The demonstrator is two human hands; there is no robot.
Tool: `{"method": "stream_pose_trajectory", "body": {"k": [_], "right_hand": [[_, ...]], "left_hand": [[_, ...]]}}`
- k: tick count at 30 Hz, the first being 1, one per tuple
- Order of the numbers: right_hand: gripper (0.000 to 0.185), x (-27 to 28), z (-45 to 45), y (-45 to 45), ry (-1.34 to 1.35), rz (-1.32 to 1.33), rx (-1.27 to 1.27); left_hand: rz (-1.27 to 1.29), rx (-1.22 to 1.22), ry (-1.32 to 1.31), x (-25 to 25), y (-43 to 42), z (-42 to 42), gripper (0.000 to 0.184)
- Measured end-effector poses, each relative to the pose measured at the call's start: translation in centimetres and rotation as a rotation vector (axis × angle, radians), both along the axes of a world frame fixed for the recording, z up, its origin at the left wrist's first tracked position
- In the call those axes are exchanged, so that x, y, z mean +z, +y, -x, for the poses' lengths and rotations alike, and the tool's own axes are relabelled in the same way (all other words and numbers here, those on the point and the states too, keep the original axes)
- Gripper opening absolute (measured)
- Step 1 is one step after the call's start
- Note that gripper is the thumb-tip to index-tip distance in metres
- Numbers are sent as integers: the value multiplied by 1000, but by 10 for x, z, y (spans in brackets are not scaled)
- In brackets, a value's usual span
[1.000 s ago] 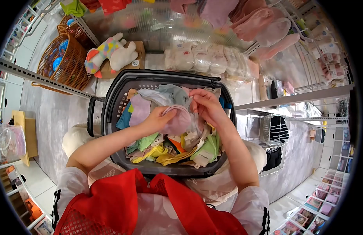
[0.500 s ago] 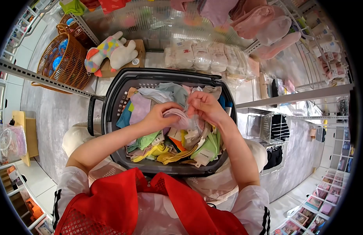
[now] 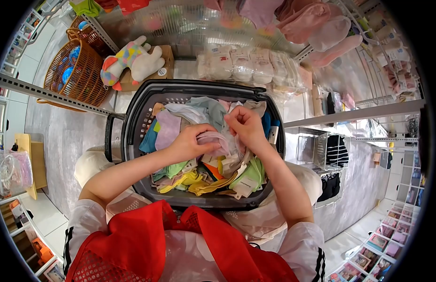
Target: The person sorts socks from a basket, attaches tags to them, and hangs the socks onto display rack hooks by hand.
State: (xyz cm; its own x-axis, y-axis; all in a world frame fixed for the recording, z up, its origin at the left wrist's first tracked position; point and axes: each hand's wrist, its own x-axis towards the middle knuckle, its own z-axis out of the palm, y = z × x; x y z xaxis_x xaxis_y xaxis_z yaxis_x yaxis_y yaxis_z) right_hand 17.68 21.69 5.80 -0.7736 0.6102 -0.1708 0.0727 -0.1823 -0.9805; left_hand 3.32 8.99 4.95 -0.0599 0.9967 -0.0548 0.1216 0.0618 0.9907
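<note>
My left hand is closed on a folded pink cloth garment, with the thumb along its near side; its exact kind does not show. Just right of it, my right hand is pinched, fingertips close to the garment's far edge. Anything between those fingertips is too small to make out. Both hands are above a dark grey plastic basket filled with small folded cloth items. Among them are a lilac piece, a grey piece, yellow pieces and a green piece with a paper tag.
Beyond the basket lie packs of white goods in clear plastic. A patchwork plush toy rests on a cardboard box to their left, near a wicker basket. A metal shelf bar crosses at right. Pink socks hang above.
My right hand has lifted slightly and turned, its fingers now drawn into a tighter pinch. The left hand keeps hold of the pink garment and has barely moved.
</note>
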Motion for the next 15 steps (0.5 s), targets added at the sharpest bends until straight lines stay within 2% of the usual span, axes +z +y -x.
{"method": "stream_pose_trajectory", "body": {"k": [3,8,11,15], "right_hand": [[11,0,0,-3,36,0,13],[10,-11,4,-5,105,133,101],[11,-16,7,-11,-2,67,77],[14,-23,6,-18,-183,-240,52]], "left_hand": [[119,37,-77,-4,-1,1,19],[48,100,84,-3,0,0,15],[20,107,182,-4,-1,0,17],[-15,178,246,-7,1,1,19]]}}
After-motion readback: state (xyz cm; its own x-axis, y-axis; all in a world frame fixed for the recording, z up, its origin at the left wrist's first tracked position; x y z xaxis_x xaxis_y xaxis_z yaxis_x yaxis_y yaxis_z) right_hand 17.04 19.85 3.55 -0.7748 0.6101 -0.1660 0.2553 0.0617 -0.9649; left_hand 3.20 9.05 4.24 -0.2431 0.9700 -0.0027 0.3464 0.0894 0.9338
